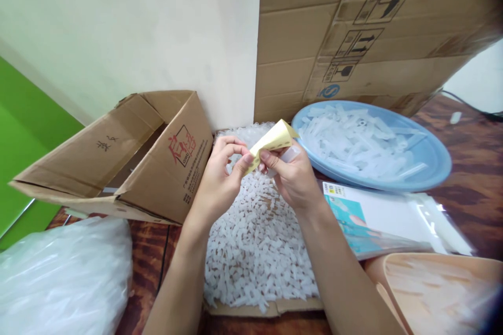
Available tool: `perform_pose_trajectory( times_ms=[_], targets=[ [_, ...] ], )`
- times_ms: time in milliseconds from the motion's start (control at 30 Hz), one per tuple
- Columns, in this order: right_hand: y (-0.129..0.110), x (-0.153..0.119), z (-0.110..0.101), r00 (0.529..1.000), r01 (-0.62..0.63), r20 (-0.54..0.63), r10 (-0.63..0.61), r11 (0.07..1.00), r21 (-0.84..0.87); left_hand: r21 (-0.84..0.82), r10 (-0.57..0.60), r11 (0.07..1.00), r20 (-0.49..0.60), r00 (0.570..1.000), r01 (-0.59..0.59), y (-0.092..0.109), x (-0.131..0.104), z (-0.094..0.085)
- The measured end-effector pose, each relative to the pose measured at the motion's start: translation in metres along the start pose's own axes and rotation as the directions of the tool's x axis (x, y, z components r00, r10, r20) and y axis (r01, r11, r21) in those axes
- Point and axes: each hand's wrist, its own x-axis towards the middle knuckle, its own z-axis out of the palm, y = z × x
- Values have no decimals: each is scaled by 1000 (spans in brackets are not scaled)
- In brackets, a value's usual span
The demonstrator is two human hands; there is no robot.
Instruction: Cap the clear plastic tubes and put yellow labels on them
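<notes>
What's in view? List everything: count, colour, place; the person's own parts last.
Sheet: one, yellow, centre.
Small pieces: uncountable, translucent white, centre.
Flat cardboard: one, brown, under small pieces.
Clear items: count unclear, clear, behind sheet.
Open carton: one, brown, left.
Large carton: one, brown, back right.
Tray: one, blue, right.
Strips: many, translucent white, in tray.
Packets: count unclear, white and teal, right.
Bin: one, peach, lower right.
Bin contents: unclear, pale.
Plastic bag: one, whitish, lower left.
Cable: at least one, black, far right.
Table: one, brown, beneath.
Panel: one, green, far left.
Wall: white, back.
Left grip: one, bare, on sheet.
Right grip: one, bare, on sheet, with a whitish piece.
Forearms: two, bare, lower centre.
</notes>
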Motion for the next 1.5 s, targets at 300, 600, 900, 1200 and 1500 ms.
perform_pose_trajectory(
  times_ms=[300,600,900,1200,1500],
  targets=[
    [2,0,-5,998,53,42,-52,998,-17,138,91,987,-46,995,-84,3,1,-3],
    [0,0,-4,996,35,78,-35,999,0,136,168,976,11,986,-168,3,1,-6],
    [0,-1,-4,996,40,77,-41,999,18,107,177,978,16,984,-178,5,1,-7],
    [0,-1,-2,996,-3,94,3,1000,-8,149,148,976,70,987,-157,3,-2,-8],
    [-3,-2,5,997,-32,65,30,999,16,151,128,979,73,989,-138,1,-3,-8]
  ],
)
